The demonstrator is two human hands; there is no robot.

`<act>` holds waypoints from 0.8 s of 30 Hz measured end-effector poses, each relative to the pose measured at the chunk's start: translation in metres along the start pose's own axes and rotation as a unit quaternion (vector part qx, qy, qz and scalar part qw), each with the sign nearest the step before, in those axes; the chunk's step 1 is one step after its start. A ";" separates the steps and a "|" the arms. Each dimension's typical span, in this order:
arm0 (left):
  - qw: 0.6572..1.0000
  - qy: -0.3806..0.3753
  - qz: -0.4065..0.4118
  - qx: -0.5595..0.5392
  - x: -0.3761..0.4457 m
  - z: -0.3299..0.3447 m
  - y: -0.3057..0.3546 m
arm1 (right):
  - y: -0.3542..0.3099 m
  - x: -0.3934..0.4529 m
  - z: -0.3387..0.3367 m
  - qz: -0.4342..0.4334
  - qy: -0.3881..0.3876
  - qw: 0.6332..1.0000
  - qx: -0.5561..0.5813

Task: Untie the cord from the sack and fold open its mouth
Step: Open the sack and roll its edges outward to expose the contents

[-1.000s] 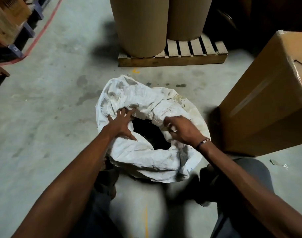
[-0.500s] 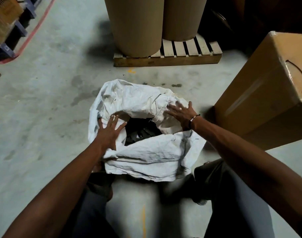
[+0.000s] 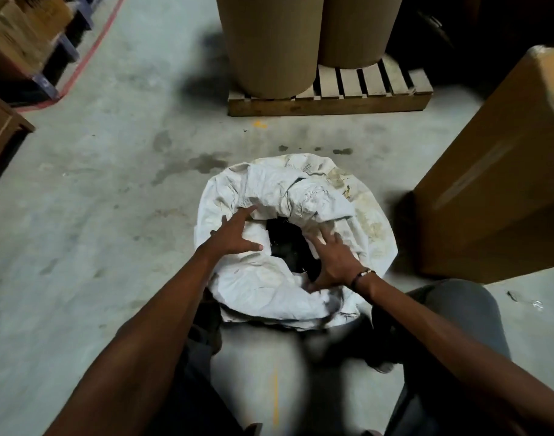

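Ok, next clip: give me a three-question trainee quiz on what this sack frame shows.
1. True or false: the sack mouth is tied shut.
2. What stands on the pallet? A) cardboard drums B) crates C) sacks
3. How does the left hand meet the sack: gripping or spread fingers?

Key: 1. False, the mouth gapes, dark inside. 2. A, drums. 3. Spread fingers, resting on the folded rim; the right hand likewise.
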State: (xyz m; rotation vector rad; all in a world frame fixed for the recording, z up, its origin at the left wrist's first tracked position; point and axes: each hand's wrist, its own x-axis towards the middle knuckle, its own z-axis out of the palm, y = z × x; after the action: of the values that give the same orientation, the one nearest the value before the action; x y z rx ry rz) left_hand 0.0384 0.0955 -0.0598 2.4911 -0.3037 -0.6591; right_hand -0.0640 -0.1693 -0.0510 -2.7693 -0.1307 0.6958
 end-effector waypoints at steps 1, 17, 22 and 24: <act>1.000 -0.017 -0.024 0.007 0.003 -0.002 -0.002 | 0.005 -0.003 0.008 0.018 -0.020 0.999 -0.021; 0.993 0.010 -0.077 0.086 0.004 0.059 0.022 | 0.005 0.045 -0.040 -0.164 -0.024 0.963 -0.212; 0.969 -0.105 -0.094 0.203 -0.027 0.072 -0.010 | 0.023 0.056 -0.056 -0.107 -0.012 0.940 -0.324; 0.957 -0.122 -0.142 0.223 -0.033 0.056 -0.017 | 0.033 0.053 -0.067 -0.091 0.000 0.935 -0.342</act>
State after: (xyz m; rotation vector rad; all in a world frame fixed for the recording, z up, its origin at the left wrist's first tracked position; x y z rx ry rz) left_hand -0.0171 0.0963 -0.0974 2.9158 -0.2007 -1.1296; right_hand 0.0157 -0.2094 -0.0277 -3.3372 -0.7518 0.6976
